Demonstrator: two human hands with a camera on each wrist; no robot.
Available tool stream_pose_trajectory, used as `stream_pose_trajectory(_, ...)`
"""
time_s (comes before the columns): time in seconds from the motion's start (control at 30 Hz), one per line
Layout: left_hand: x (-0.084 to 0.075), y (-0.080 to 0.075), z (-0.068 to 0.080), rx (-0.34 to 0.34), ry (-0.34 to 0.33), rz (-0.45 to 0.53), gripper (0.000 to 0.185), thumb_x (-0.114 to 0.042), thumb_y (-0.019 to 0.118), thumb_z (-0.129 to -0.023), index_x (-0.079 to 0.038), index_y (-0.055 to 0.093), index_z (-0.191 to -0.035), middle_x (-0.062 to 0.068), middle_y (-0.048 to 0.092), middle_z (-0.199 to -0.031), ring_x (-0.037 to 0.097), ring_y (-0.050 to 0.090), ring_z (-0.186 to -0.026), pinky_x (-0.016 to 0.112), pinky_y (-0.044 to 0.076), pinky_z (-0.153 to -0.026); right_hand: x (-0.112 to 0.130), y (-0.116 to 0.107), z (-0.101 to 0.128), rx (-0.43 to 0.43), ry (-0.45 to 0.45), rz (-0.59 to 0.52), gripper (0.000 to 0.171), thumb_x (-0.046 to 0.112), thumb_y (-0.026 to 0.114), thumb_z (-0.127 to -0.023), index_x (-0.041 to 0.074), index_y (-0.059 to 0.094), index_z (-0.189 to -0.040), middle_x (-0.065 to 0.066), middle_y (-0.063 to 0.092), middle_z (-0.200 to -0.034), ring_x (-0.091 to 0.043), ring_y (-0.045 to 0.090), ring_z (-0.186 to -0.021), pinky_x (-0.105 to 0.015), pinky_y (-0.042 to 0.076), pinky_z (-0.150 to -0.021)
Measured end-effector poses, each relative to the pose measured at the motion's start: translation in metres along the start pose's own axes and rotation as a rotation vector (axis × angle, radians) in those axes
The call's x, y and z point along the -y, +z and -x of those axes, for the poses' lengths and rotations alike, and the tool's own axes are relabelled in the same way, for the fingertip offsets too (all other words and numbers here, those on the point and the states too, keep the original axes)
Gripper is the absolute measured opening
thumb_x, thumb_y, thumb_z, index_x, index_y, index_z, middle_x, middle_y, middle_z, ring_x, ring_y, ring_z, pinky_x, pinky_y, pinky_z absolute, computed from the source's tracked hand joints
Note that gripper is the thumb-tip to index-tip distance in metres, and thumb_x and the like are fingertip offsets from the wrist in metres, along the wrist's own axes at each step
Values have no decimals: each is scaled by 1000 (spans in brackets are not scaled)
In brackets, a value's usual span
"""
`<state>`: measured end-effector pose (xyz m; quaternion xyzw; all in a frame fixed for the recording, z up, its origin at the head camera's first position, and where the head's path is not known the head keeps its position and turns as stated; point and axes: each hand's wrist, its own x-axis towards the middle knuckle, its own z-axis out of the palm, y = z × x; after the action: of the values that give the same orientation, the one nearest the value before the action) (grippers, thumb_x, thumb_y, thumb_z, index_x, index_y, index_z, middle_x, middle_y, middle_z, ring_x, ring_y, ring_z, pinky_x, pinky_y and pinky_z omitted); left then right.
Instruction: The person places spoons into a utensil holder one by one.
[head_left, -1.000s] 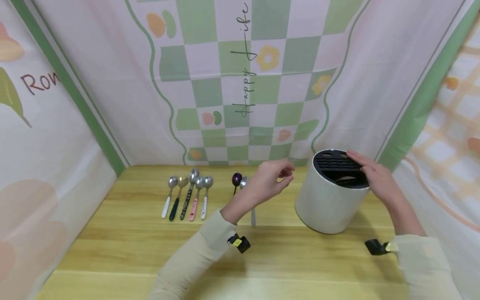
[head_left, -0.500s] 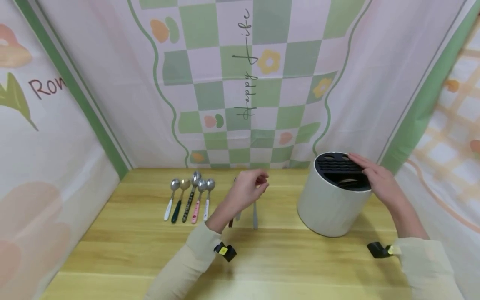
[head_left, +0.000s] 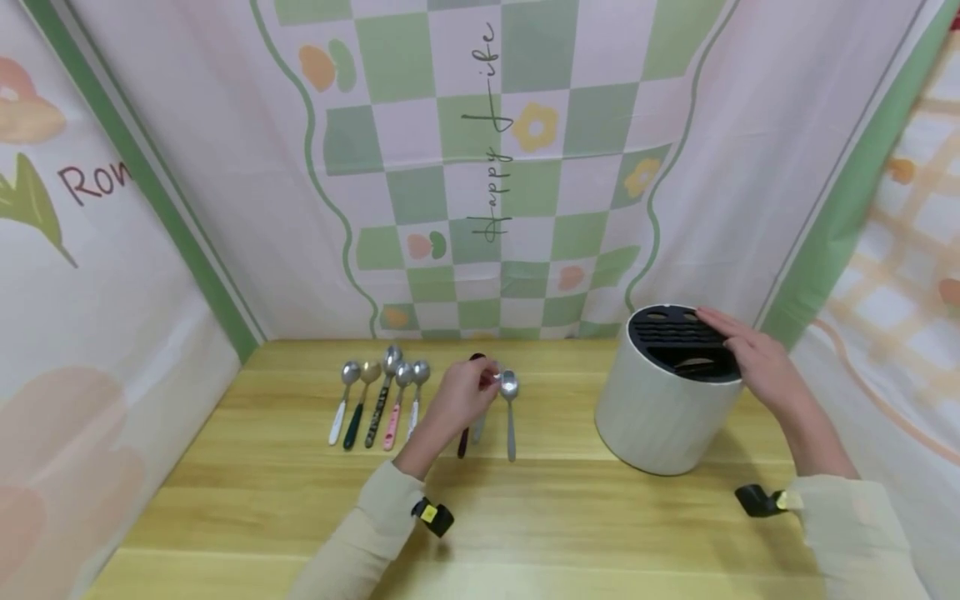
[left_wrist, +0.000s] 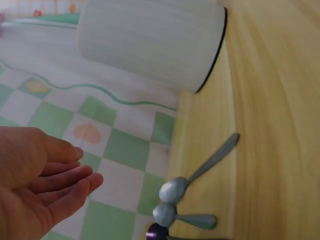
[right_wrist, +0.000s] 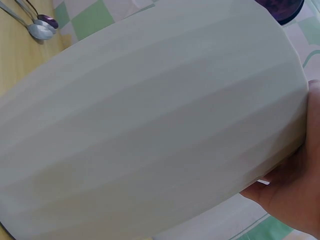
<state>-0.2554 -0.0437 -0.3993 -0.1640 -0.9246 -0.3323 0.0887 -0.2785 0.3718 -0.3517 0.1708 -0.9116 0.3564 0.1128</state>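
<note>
My left hand (head_left: 461, 396) is over a short row of three spoons, its fingers loosely bent with nothing between them in the left wrist view. The row has a silver spoon (head_left: 511, 408), a second silver spoon (left_wrist: 165, 214) and a dark purple spoon (left_wrist: 157, 231), the last two partly covered by the hand in the head view. At the right stands a cream, ribbed knife holder (head_left: 660, 425) with a black slotted top (head_left: 667, 332). My right hand (head_left: 768, 362) holds its upper right rim, thumb by the top and fingers round the far wall, partly hidden.
Left of the hand lies a row of several spoons with coloured handles, among them a dark green-handled spoon (head_left: 358, 412) and a pink-handled spoon (head_left: 394, 412). All rest on a wooden table (head_left: 525, 525). A checkered cloth (head_left: 480, 183) hangs behind the table's back edge.
My left hand has moved left from beside the knife holder to over the three spoons, uncovering the right-hand silver spoon. The right hand stays on the holder.
</note>
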Motion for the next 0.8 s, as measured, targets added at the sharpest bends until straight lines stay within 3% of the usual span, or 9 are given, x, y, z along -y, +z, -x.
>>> stream_pose_trajectory(0.17, 11, 5, 1, 12, -60, -17, 19, -5, 69, -91, 2, 68, -109, 14, 73, -99, 20, 70, -85, 17, 56, -68, 0, 0, 0, -4, 6, -1, 49, 21, 20, -108, 13, 39, -152, 49, 23, -137, 8, 15, -142, -17, 7, -121)
stream_pose_trajectory(0.37, 25, 11, 1, 17, -120, -42, 18, -4, 67, -91, 3, 69, -107, 13, 72, -90, 11, 60, -64, 15, 50, -54, 0, 0, 1, -1, 12, -6, 49, 21, 19, -108, 13, 38, -152, 49, 23, -136, 6, 15, -143, -18, 7, -122)
stream_pose_trajectory(0.5, 34, 17, -1, 16, -147, -72, 5, -1, 66, -90, 1, 69, -87, 8, 66, -74, 9, 50, -53, 16, 42, -46, 0, 0, 1, -6, 1, -12, 48, 21, 20, -108, 12, 39, -152, 49, 24, -136, 7, 16, -143, -17, 7, -121)
stream_pose_trajectory(0.63, 42, 23, -2, 24, -189, -82, 25, 0, 61, -92, -6, 57, -68, 3, 54, -61, 11, 48, -48, 18, 39, -40, 0, 0, 1, -7, -2, -14, 48, 22, 20, -109, 13, 39, -152, 49, 25, -137, 4, 16, -144, -19, 7, -122)
stream_pose_trajectory(0.8, 49, 32, -4, 46, -239, -136, 26, -3, 62, -92, -8, 53, -68, 4, 55, -62, 15, 52, -50, 22, 44, -42, 0, 0, 1, -4, 2, -22, 48, 22, 20, -109, 14, 39, -152, 49, 25, -137, -1, 16, -147, -19, 6, -122)
